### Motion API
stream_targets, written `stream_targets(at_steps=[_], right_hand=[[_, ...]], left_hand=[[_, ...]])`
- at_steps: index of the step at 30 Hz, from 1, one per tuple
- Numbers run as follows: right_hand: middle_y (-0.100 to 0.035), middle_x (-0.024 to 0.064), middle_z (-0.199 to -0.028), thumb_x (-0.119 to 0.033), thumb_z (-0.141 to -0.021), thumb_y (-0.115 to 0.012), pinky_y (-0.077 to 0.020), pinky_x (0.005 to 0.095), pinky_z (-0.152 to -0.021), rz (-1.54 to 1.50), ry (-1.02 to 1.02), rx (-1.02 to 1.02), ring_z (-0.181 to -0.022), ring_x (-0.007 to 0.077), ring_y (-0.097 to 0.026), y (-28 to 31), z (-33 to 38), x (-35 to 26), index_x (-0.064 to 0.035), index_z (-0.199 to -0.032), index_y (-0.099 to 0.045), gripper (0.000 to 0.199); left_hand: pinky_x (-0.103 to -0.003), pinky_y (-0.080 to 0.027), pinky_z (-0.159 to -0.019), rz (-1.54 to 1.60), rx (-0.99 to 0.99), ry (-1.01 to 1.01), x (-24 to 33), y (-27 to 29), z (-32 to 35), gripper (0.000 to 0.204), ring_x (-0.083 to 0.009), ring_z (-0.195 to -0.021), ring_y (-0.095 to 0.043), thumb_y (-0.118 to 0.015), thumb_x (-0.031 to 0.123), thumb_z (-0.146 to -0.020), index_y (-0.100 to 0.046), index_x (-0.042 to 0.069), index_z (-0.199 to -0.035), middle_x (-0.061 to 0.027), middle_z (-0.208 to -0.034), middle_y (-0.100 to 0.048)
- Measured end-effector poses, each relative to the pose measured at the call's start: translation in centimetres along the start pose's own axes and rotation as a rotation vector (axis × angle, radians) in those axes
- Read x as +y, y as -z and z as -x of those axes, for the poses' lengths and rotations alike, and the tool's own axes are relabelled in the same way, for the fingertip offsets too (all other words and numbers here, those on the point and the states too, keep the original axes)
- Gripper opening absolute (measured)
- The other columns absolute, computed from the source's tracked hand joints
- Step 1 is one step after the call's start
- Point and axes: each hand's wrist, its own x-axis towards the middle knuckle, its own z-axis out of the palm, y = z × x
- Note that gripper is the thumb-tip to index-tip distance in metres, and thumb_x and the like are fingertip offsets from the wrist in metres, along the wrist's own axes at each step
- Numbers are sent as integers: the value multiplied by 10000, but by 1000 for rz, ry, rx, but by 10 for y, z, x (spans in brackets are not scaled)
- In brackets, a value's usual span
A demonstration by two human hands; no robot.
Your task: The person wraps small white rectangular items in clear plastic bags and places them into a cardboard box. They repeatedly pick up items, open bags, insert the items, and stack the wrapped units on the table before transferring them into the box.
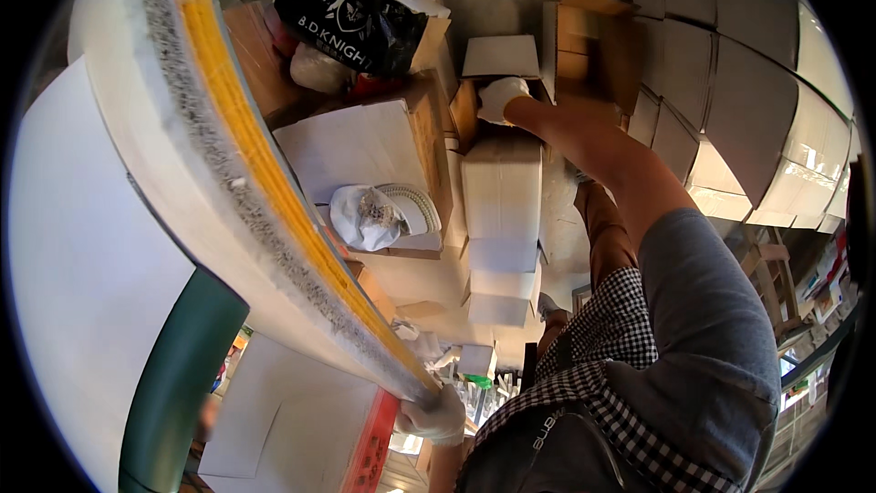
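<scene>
My right hand (504, 99), in a white glove, reaches forward into the opening of a cardboard box (500, 57) with its flaps raised. Its fingers are down in the box, and whether they hold anything is hidden. My left hand (432, 416), also gloved in white, is low in the view, curled at the near end of a curved table edge (260, 187) with yellow and speckled grey layers. Its fingertips are partly hidden. Beside the left hand stands a white carton (265, 402) with a red printed strip.
A white cap-like item (370, 217) lies on a carton (356, 146). Behind it, a black printed bag (356, 29) sits in an open box. Stacked cartons (712, 64) line the right side. A closed carton (502, 184) stands near my legs, and a dark green tube (182, 374) is at left.
</scene>
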Motion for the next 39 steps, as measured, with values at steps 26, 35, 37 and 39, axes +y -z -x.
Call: stream_targets(at_steps=[26,35,37,39], right_hand=[[-626,139,-1349,-412,-961,-499,-450,425,-1062,-693,196,567,-1251,330,-583,26,-139,-103,-148,-1323,-619,464],[-713,164,-1040,-206,-993,-479,-564,481,-826,-42,326,465,-1043,369,-691,18,-102,-72,-100,-1174,-655,274],[-724,159,-1003,-230,-981,-502,-561,490,-820,-10,329,476,-1014,363,-700,23,-83,-75,-99,-1171,-660,279],[-733,154,-979,-263,-967,-530,-559,498,-816,-66,313,492,-988,358,-708,29,-63,-82,-95,-1156,-670,289]], left_hand=[[-467,-448,-723,177,-250,326,-16,16,43,626,-360,-860,-539,-801,169,-525,-529,-92,-1024,-201,-971,-515],[-468,-433,-711,180,-394,448,-47,19,80,552,-355,-845,-527,-802,174,-525,-525,-74,-933,-201,-930,-508],[-469,-430,-708,135,-455,491,-49,16,84,536,-354,-841,-525,-802,175,-525,-524,-69,-913,-201,-920,-507],[-471,-412,-676,45,-142,238,-32,-5,48,502,-353,-841,-524,-807,195,-539,-486,-37,-847,-203,-903,-499]])
